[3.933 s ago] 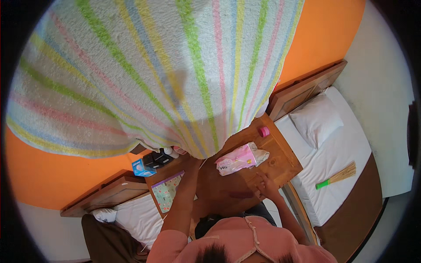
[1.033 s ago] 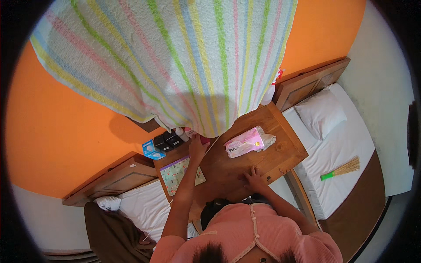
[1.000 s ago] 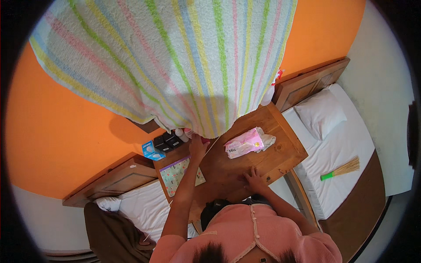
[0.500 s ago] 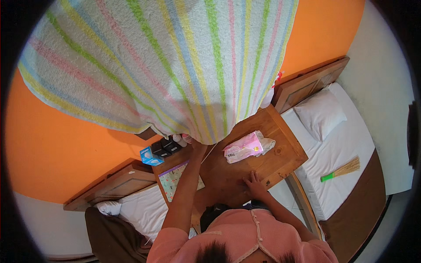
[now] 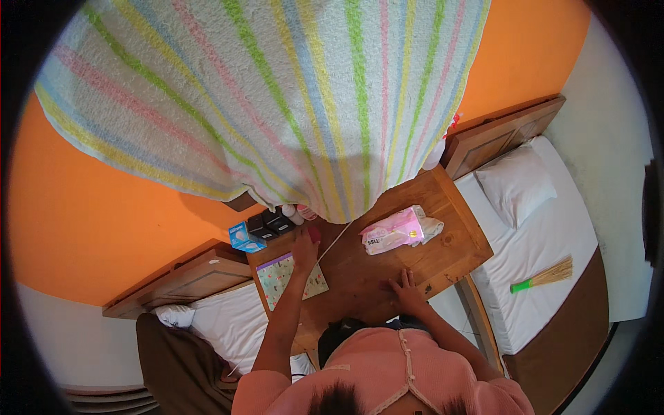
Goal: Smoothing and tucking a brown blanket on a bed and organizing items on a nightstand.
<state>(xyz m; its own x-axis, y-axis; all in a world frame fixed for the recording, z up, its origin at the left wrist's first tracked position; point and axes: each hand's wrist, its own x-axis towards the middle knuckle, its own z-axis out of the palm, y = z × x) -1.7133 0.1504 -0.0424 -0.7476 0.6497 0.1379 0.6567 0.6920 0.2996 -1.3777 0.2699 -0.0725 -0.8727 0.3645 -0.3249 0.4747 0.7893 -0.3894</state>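
Observation:
My left hand (image 5: 303, 250) is over the left part of the wooden table (image 5: 353, 277), closed around a small dark-pink object (image 5: 315, 234) whose kind I cannot make out. Under and beside that forearm lies a flat patterned book or pad (image 5: 277, 275) with a purple edge. Just beyond the hand stand white and pink bottles (image 5: 297, 215), partly hidden by the hanging towel, and black boxes (image 5: 271, 223). My right hand (image 5: 408, 292) rests with spread fingers on the table's near right part. Farther up from it lies a pink and white tissue pack (image 5: 393, 232).
A large striped towel (image 5: 277, 104) hangs over the far side. A blue box (image 5: 243, 237) sits at the table's left corner. White cord (image 5: 335, 245) crosses the tabletop. Beds flank the table; the right one holds a pillow (image 5: 515, 183) and a green-handled brush (image 5: 543, 274).
My left hand has come back toward me from under the towel's lower edge, now with the dark-pink object in it. My right hand stays on the table. The view has shifted slightly.

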